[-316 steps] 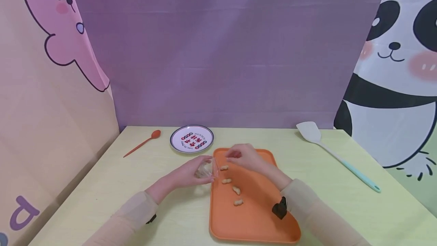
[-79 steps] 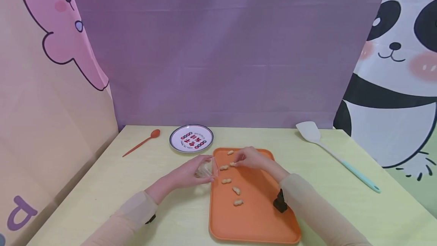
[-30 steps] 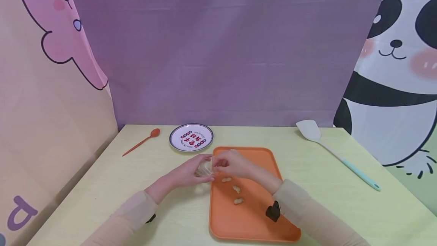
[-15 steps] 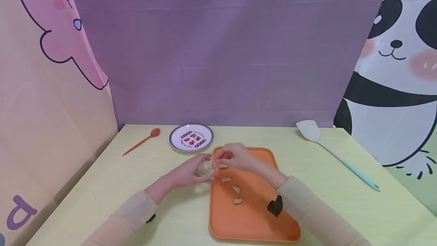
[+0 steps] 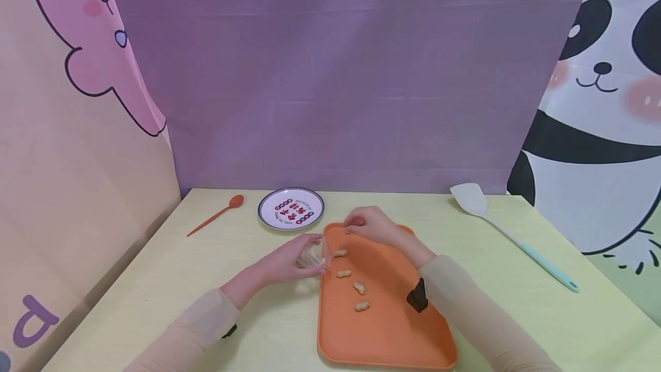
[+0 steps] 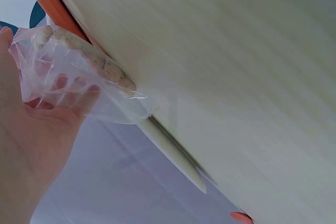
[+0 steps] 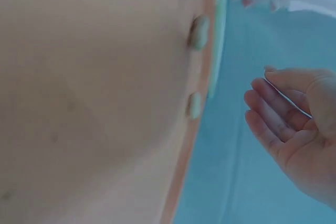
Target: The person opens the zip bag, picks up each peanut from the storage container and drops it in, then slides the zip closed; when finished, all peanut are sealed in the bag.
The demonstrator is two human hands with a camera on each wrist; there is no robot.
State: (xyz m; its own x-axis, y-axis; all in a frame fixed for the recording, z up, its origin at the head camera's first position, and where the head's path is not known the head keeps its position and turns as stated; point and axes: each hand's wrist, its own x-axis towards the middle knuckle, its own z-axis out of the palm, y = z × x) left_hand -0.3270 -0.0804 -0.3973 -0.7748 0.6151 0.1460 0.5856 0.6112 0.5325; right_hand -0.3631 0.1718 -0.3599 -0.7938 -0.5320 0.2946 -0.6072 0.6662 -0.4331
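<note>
My left hand (image 5: pixel 289 260) grips a clear plastic bag (image 6: pixel 115 106) at the left edge of the orange tray (image 5: pixel 387 326). Peanuts (image 6: pixel 94 59) show through the film in the left wrist view. Several peanuts (image 5: pixel 343 273) lie in a loose line along the tray's left side. Above its far end is my right hand (image 5: pixel 374 224). The right wrist view shows its fingers loosely bent with nothing between them. A peanut (image 7: pixel 194 106) near the tray's rim is close to that hand in the right wrist view; in the head view the hand covers this area.
A white plate (image 5: pixel 291 209) with red lettering stands behind the bag. An orange-red spoon (image 5: pixel 214 215) lies at the back left. To the right of the tray lies a long spatula (image 5: pixel 503 228) with a white head and turquoise handle.
Earlier my right hand pinched a peanut on the tray, then reached the bag's mouth. Now it has moved away toward the tray's far end, without that peanut. The left hand stays put.
</note>
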